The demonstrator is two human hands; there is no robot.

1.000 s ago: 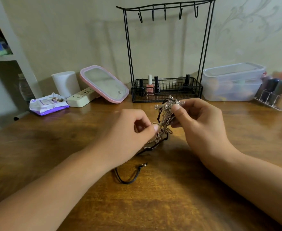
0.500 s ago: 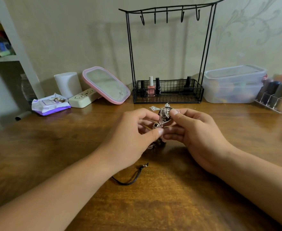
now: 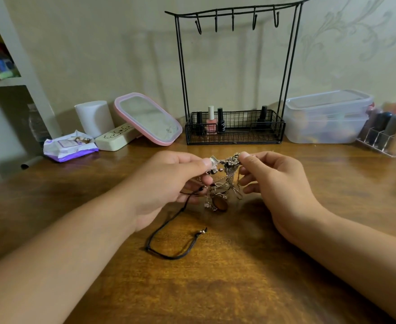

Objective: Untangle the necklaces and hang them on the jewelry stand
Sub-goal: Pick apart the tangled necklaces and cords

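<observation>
A tangled bunch of necklaces (image 3: 222,181) is held up at the centre of the frame, just above the wooden surface (image 3: 215,288). The left hand (image 3: 166,183) is closed on the left side of the bunch, with a small silver rectangular pendant (image 3: 213,161) pinched between thumb and forefinger. The right hand (image 3: 279,183) is closed on the upper right of the tangle, which is pinched between its thumb and forefinger, while the lower fingers are loosely curled beside the chains. A brown oval pendant (image 3: 220,203) is seen hanging at the bottom of the bunch. A black cord (image 3: 169,244) is trailed from the tangle down and to the lower left, where a loop of it is laid on the surface and ended in a small metal clasp (image 3: 201,231).

The black wire jewelry stand (image 3: 234,66) is placed upright at the upper centre of the frame, against the wall, and its five hooks are seen bare. Nail polish bottles (image 3: 212,120) are stood in its wire basket base. To its left, a pink-framed mirror (image 3: 148,119) is leaned back, beside a white cylinder (image 3: 95,118), a cream case (image 3: 116,140) and a packet of wipes (image 3: 69,146). At the right, a clear lidded container (image 3: 325,116) and an acrylic organiser (image 3: 388,134) are set.
</observation>
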